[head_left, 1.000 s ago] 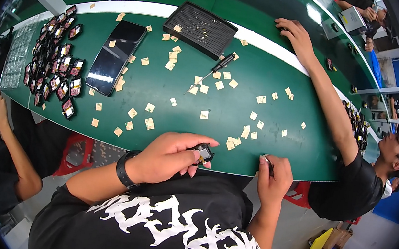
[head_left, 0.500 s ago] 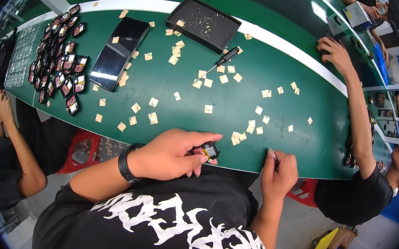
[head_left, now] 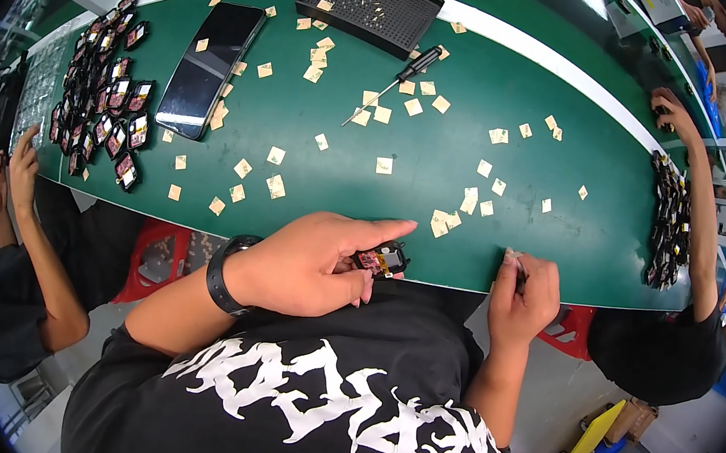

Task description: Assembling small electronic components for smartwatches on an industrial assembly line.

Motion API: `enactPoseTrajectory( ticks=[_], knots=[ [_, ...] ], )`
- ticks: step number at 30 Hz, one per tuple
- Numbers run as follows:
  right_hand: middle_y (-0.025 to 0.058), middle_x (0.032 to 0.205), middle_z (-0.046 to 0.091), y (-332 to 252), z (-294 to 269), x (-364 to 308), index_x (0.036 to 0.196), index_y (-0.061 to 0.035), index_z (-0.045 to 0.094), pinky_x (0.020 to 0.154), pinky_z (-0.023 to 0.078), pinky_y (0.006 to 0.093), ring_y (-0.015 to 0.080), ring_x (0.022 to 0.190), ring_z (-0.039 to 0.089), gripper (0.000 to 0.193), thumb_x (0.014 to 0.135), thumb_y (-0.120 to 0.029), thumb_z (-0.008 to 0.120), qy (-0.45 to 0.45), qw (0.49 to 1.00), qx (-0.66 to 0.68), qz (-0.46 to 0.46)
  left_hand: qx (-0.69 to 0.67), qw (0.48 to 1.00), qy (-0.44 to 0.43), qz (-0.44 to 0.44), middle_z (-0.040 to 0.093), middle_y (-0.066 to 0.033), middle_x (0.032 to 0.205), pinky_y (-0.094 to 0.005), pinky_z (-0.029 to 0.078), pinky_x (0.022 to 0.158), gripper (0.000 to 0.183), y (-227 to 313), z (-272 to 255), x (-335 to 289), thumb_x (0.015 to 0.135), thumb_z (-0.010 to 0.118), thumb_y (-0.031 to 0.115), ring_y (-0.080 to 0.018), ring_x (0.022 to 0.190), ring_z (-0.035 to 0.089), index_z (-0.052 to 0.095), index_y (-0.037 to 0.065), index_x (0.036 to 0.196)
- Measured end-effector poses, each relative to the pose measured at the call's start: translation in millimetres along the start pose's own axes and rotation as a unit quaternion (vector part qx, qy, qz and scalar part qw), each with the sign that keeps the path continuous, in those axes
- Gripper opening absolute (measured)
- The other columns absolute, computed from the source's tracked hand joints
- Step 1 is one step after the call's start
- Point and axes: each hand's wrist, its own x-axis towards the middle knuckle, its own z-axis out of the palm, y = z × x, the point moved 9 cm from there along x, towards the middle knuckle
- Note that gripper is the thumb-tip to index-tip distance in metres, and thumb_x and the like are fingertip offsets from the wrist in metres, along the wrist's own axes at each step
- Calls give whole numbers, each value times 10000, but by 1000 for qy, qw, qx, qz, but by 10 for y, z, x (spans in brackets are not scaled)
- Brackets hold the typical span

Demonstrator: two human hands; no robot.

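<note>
My left hand, with a black band on its wrist, grips a small black electronic housing at the table's near edge. A circuit board with a silvery part and a yellow strip shows in the housing's open face. Its index finger stretches out past the top of the housing. To the right, apart from the housing, my right hand is closed at the table edge; a dark bit shows between its fingers, too hidden to name. Small beige square pieces lie on the green table between and beyond my hands.
A screwdriver lies beyond my hands, near a black perforated tray. A phone is on the left, beside many similar black housings. More dark parts are piled far right. Co-workers sit on both sides.
The whole view has shifted slightly. My left thumb has moved back from the housing's face, still in that hand. The right co-worker's hand has moved further right, uncovering the dark pile.
</note>
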Motion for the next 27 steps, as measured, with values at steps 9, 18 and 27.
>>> enactPoseTrajectory(
  ticks=[9,18,27],
  knots=[
    [97,793,649,9,7,-16,899,-12,669,556,471,318,230,629,611,153,776,57,730,6,1000,-3,-15,94,995,-12,33,714,-138,1071,-261,571,696,654,126,17,-9,869,527,-75,-123,745,662,468,49,1508],
    [76,740,626,-4,-69,2,876,-54,691,532,456,359,249,603,582,135,774,-36,778,15,999,-18,-32,151,983,101,18,721,-121,974,-241,549,644,300,196,-58,-56,962,573,-14,-100,732,664,590,-19,1262],
    [98,815,634,494,-500,87,963,-55,696,581,513,374,289,632,621,169,823,-106,775,66,995,-14,72,424,827,362,78,635,-165,960,-361,500,828,89,448,-859,-762,949,540,-31,-286,893,636,597,-38,1017]
  ],
)
